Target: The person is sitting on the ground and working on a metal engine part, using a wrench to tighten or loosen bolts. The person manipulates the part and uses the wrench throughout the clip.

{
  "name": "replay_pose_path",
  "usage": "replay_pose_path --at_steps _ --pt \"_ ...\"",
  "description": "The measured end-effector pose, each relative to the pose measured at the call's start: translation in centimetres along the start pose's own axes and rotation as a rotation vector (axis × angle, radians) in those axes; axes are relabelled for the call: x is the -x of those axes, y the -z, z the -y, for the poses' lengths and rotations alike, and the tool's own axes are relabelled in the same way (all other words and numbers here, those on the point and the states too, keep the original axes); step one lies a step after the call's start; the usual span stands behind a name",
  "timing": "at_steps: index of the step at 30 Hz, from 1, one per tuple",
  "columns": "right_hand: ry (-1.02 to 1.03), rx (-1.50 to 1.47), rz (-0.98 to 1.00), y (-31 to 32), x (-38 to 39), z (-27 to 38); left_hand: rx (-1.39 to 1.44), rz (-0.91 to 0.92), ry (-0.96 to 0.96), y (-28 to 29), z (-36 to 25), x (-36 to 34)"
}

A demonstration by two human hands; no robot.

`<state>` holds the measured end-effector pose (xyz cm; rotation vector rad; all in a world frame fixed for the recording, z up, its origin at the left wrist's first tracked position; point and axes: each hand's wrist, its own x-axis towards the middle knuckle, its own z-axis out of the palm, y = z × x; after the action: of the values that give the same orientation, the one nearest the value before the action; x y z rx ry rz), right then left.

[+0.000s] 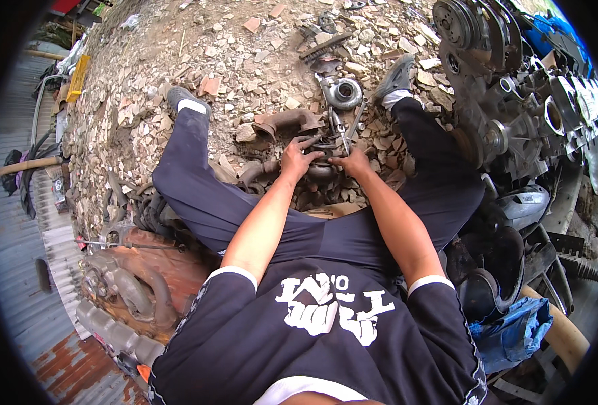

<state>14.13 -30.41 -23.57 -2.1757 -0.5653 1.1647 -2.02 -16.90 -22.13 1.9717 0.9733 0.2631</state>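
Between my legs sits a dark, rusty round metal part (323, 173), like a turbocharger housing. My left hand (300, 159) grips its left edge, fingers and thumb partly closed round it. On its other side, the thumb of my right hand (353, 162) presses toward the part. A silver wrench (344, 140) rises from the fingers of that hand, which are closed on its near end. Just beyond, a second long wrench (358, 117) lies on the stones. A rusty curved pipe (289, 122) rests left of the tools, and a turbocharger (341, 92) with a silver scroll lies farther out.
Broken stones (245, 61) cover the ground. Engine parts (515, 115) are piled high at the right, above a blue plastic bag (515, 331). A rusty engine block (144, 283) stands near my left side, beside corrugated metal sheets (22, 236).
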Motion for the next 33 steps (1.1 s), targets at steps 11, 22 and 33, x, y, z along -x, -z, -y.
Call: replay_pose_path --at_steps 11,22,33 --pt "0.049 0.029 0.018 0.2 -1.1 -0.8 0.012 0.019 -0.006 0.3 -0.5 -0.1" --pt "0.009 0.001 0.053 -0.1 -1.7 -1.2 0.024 0.023 -0.01 0.3 -0.5 -0.1" --pt "0.021 -0.003 0.09 0.6 -1.1 -0.6 -0.015 0.032 0.002 0.5 -1.1 0.1"
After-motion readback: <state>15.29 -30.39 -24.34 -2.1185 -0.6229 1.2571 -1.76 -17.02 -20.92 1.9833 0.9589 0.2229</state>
